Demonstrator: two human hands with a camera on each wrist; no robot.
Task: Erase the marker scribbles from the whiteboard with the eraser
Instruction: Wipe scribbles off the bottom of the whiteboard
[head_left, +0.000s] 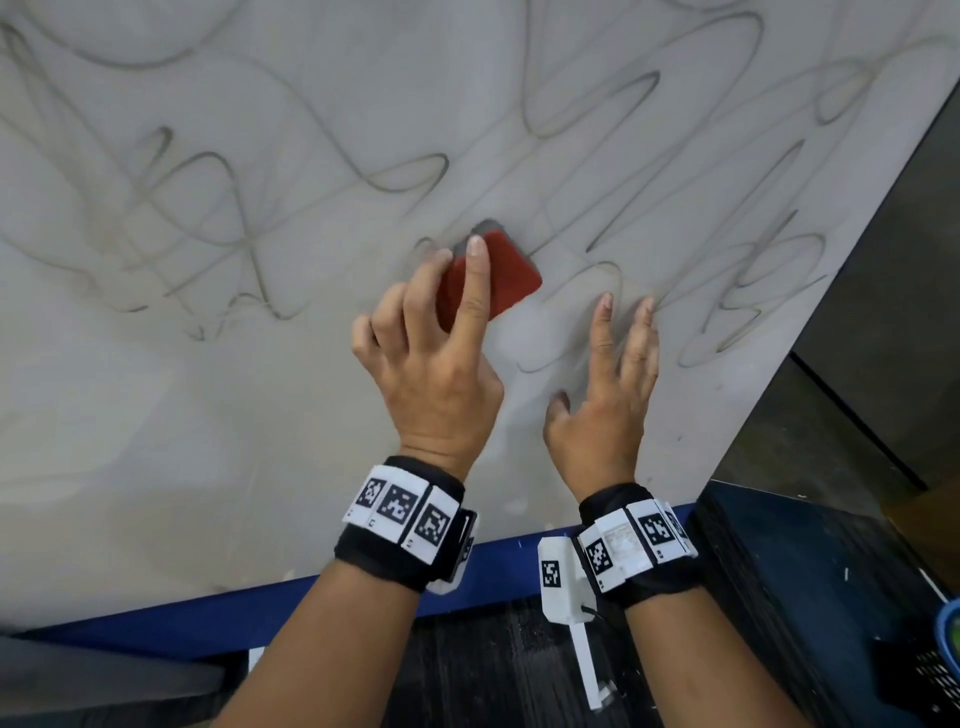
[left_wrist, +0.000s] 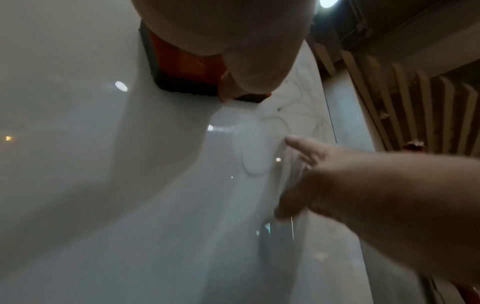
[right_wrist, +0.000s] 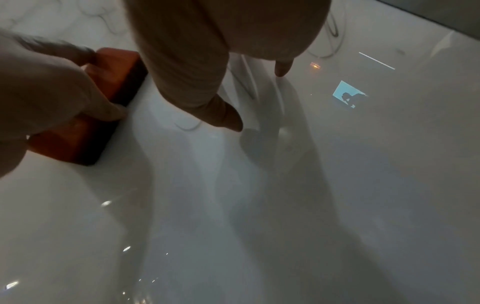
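Observation:
A red eraser (head_left: 498, 275) with a dark felt underside lies flat on the whiteboard (head_left: 208, 415). My left hand (head_left: 441, 343) grips it, forefinger stretched along its top and thumb at its near edge. The left wrist view shows the eraser (left_wrist: 179, 67) under my palm; in the right wrist view the eraser (right_wrist: 103, 86) sits at the left. Grey marker scribbles (head_left: 208, 208) loop across the upper board and to the right. My right hand (head_left: 608, 395) rests spread on the board just right of the eraser, fingertips (right_wrist: 233, 123) touching the surface.
The whiteboard's blue bottom edge (head_left: 208, 613) runs below my wrists. Its right edge (head_left: 831, 291) borders a dark panel. A dark surface (head_left: 519, 665) lies beneath, with a blue-rimmed object (head_left: 948, 634) at the far right.

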